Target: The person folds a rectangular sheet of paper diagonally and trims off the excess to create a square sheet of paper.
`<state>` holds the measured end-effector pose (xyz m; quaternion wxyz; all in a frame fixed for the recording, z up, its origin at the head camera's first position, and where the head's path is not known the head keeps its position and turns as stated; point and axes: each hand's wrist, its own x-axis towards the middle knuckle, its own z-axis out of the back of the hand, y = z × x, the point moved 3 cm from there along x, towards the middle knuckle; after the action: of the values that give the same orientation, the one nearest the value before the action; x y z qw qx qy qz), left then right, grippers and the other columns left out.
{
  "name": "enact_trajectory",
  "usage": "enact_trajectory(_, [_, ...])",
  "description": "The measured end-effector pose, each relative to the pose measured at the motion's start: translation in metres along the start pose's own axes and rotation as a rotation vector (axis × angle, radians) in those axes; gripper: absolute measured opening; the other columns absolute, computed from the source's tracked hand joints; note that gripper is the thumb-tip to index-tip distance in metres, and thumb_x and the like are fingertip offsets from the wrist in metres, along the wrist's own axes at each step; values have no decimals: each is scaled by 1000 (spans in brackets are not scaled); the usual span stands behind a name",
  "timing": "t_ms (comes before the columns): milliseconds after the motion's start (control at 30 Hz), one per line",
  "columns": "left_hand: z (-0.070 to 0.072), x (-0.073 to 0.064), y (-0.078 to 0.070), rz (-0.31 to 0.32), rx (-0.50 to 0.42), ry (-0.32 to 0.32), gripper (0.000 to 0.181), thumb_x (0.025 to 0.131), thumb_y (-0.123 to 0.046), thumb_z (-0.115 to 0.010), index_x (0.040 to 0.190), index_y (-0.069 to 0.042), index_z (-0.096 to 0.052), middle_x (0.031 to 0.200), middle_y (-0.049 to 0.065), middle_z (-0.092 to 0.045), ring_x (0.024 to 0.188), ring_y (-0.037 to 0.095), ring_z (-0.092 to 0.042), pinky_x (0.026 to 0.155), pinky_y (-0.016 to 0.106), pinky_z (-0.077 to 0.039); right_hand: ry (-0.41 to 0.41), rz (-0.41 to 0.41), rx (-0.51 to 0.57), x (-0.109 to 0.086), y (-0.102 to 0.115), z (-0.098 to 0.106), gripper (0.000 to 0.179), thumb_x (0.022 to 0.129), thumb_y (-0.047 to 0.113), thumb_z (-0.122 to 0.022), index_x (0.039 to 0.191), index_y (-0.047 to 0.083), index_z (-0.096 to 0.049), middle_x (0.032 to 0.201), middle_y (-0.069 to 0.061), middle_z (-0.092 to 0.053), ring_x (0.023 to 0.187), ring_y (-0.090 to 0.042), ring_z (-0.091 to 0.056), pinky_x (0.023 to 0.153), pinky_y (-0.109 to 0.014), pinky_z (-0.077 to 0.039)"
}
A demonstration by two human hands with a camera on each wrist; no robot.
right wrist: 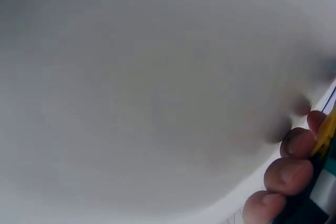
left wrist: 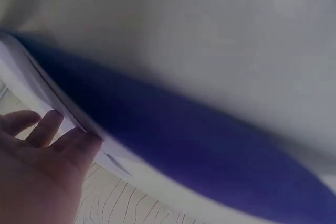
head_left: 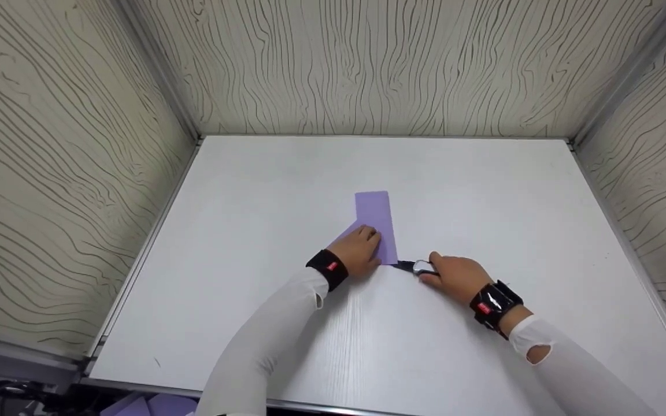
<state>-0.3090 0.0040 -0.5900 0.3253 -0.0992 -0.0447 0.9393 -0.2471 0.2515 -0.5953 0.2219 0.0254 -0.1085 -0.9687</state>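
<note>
A folded piece of purple paper (head_left: pixel 374 209) lies on the white tabletop, its long strip running away from me and a slanted part reaching left under my left hand. My left hand (head_left: pixel 357 252) presses the paper with its fingertips. In the left wrist view those fingers (left wrist: pixel 46 129) rest along the paper's folded edge, with the purple sheet (left wrist: pixel 199 145) spreading close to the camera. My right hand (head_left: pixel 459 278) grips a utility knife (head_left: pixel 424 267), its front end at the strip's near right corner. A yellow and dark handle (right wrist: pixel 326 137) shows within the right-hand fingers (right wrist: pixel 287 176).
The white table (head_left: pixel 263 190) is bordered by wood-patterned panels (head_left: pixel 333 69) at the back and both sides. More purple paper (head_left: pixel 154 405) sits below the table's front edge at left, near dark cables (head_left: pixel 12 390).
</note>
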Motion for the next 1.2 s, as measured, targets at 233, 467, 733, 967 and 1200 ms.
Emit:
enact_trajectory(233, [1,-4,2,62,53,39,61,114,-41,-49,169,-17,-40,171,31,-33,162,46,-32,136,45,-26,-1,18,-19,3,1,-1,37,104,43,-73,106,8,-59,72,0,-53,61,-16,-46,54,-35,-43])
enact_trajectory(467, [0,-3,2,57,22,44,61,113,-39,-50,169,-18,-40,171,32,-33,163,46,-30,136,46,-25,8,13,-41,4,-2,-3,38,104,44,-72,112,8,-62,74,-2,-54,62,-17,-48,55,-37,-46])
enact_trajectory(733, [3,-1,1,58,31,54,59,113,-39,-51,167,-17,-43,168,33,-37,160,47,-34,135,48,-28,34,5,-9,5,-4,-3,39,105,44,-70,116,7,-64,79,-4,-56,67,-20,-52,59,-39,-48])
enact_trajectory(967, [6,-1,1,50,38,40,56,112,-39,-53,163,-16,-46,164,33,-41,157,47,-38,133,49,-32,20,29,-2,7,-6,-3,40,106,45,-68,113,7,-62,78,-4,-55,66,-19,-51,56,-38,-47])
enact_trajectory(1200, [4,-1,1,21,130,5,54,111,-40,-55,158,-14,-51,155,32,-50,150,46,-47,131,46,-36,4,18,-9,7,-7,-6,37,105,45,-69,109,9,-61,75,-2,-52,63,-17,-46,53,-35,-41])
